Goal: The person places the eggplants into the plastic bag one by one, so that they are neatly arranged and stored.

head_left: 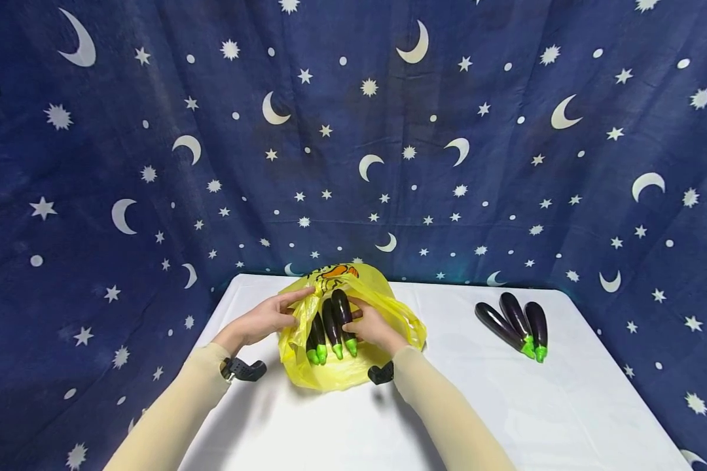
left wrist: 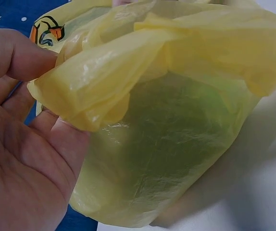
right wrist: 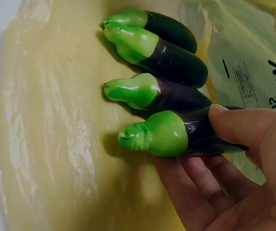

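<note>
A yellow plastic bag (head_left: 330,379) lies on the table with its mouth towards me, several dark purple eggplants inside with their green stem ends facing the opening. My left hand (head_left: 265,319) holds the left edge of the bag's mouth between thumb and fingers; the left wrist view shows the thin yellow film (left wrist: 87,91) bunched there. Inside the bag, my right hand (head_left: 378,328) grips the rightmost eggplant (right wrist: 169,134), thumb on top and fingers underneath. The other eggplants (right wrist: 176,62) lie beside it on the bag's film.
Three more eggplants (head_left: 514,319) lie fanned out on the right side of the white table (head_left: 448,392). A dark blue cloth (head_left: 353,170) with moons and stars hangs behind the table and along its sides.
</note>
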`<state>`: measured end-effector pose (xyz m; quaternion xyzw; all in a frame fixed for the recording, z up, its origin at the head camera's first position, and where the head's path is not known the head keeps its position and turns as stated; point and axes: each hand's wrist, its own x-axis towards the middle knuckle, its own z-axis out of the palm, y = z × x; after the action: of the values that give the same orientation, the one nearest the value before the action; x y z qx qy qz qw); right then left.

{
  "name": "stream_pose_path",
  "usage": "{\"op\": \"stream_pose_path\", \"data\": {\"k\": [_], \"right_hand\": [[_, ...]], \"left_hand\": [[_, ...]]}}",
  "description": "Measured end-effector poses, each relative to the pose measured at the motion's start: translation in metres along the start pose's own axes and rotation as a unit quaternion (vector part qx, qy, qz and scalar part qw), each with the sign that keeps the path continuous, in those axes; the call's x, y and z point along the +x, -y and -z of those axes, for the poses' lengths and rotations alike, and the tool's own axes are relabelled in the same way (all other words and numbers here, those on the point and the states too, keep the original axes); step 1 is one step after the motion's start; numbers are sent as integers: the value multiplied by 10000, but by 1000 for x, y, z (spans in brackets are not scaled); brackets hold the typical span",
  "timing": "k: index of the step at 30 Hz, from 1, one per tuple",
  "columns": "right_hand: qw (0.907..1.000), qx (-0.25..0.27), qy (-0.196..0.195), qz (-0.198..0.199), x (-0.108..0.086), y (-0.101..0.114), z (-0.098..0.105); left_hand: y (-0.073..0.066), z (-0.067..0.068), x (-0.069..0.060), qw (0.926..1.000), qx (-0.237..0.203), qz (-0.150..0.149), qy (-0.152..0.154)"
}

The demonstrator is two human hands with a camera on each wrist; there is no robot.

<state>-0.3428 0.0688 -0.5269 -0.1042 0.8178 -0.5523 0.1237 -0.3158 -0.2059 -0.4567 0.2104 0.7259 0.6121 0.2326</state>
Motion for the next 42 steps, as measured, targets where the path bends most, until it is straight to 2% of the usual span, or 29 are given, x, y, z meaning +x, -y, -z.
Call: {"op": "stream_pose_path", "data": {"k": [6,10,17,27,42], "right_hand": [[9979,435,-228,-429,5,-1,-1],[9971,501,-258,-512,6,-2,-1],[9956,765,-86,-528,7,-2,-3],[9960,615,-210,-606,8,-3,-8],[9963,652,-62,-558,6,-9,-4]], "left_hand": [[-1,-1,0,10000,15,64,-37],[-1,-2,0,10000,24,68,-68],[-3,-4,0,9999,26,90,-68],[-2,-4,1,9999,-6,81,-67],[-3,-5,0,9998,50,135,-137]]}}
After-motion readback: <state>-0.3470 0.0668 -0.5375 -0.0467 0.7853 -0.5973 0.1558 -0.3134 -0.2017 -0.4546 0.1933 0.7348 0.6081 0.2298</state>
